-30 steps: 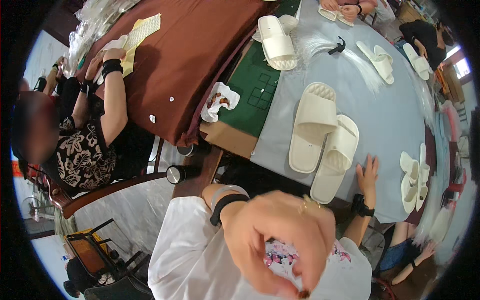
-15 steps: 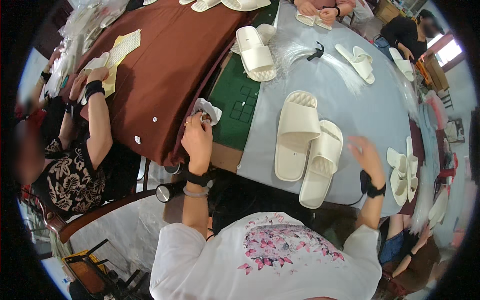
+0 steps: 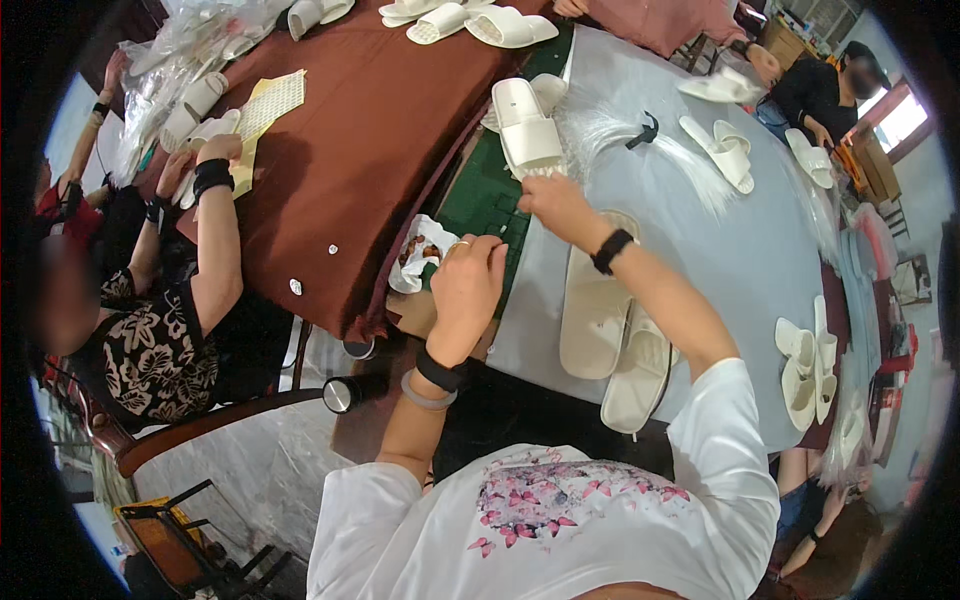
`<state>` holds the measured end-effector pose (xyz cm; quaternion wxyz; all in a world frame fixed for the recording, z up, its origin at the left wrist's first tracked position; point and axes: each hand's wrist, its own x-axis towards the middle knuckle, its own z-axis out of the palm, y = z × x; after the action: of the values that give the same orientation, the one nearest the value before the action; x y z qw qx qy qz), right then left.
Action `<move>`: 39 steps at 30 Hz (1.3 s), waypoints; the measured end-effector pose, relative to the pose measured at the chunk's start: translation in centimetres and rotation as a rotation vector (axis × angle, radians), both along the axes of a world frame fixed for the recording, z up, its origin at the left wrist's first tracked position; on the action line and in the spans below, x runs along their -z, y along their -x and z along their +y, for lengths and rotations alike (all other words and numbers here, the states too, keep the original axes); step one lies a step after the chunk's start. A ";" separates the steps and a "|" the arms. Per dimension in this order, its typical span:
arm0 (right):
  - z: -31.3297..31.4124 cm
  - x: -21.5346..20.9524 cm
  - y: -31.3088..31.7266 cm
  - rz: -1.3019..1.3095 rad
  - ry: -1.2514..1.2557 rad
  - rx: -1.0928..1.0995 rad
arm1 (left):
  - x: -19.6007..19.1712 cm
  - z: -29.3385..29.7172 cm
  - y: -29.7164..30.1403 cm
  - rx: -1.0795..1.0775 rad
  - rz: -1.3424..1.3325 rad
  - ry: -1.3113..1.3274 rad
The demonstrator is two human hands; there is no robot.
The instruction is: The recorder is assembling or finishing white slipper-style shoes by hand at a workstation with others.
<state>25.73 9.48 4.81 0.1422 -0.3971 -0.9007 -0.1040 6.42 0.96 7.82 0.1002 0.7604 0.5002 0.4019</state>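
Observation:
Beside a crumpled white tissue (image 3: 425,245) with small brown bits on it, my left hand (image 3: 468,288) is closed, fingers curled downward. What it holds, if anything, is hidden. My right hand (image 3: 562,207) reaches across to the left, its fingers pinched together near the end of a cream slipper (image 3: 527,125); what is in the pinch is too small to make out. Under my right forearm lie a larger cream slipper (image 3: 592,330) and a second slipper (image 3: 637,385), both partly covered by the arm.
White fibre strands (image 3: 685,165), bound by a black tie, lie on the grey cloth (image 3: 535,310). More slippers (image 3: 797,360) sit at the right edge. A co-worker's hands (image 3: 215,150) handle slippers at the brown-covered table (image 3: 320,130). A dark bottle (image 3: 345,393) stands low at left.
My left hand has come out of the tissue and moved right; the tissue lies more spread out. My right hand has swung left over the slippers. Across the table, a person's hand moves a blurred slipper.

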 end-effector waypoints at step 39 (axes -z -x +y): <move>-30.3 -8.7 -12.0 1.776 0.735 0.580 | 6.2 -5.3 -8.8 0.513 -0.976 1.701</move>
<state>37.73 -20.78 13.55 0.6005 -0.5543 -0.3132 0.4838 15.27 -4.34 1.65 0.8852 0.2743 0.3464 0.1455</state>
